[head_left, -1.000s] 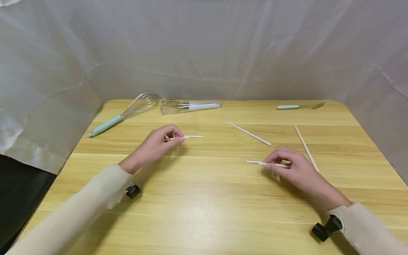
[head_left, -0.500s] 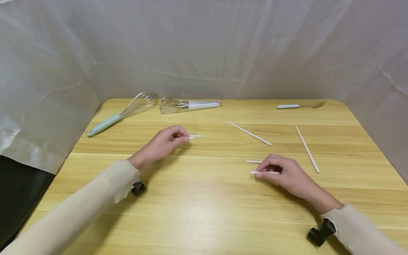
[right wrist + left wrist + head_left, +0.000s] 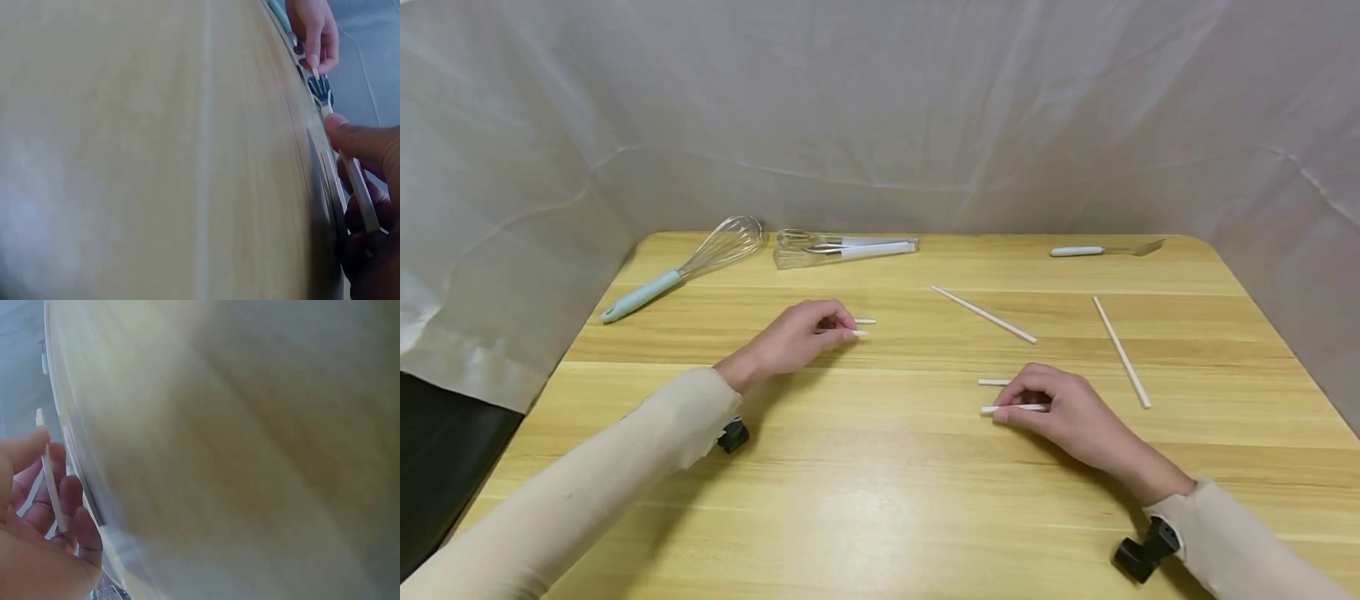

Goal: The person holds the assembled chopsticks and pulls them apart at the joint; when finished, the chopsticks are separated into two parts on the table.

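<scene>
Left hand (image 3: 797,335) shifted rightward, pinching white stick (image 3: 54,494)

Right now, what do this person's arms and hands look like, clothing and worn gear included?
The left sleeve and right sleeve are both long and beige, with no markings I can make out. A small black device shows at the left cuff, and a blocky black unit at the right one. The left hand and right hand are ungloved.
</scene>
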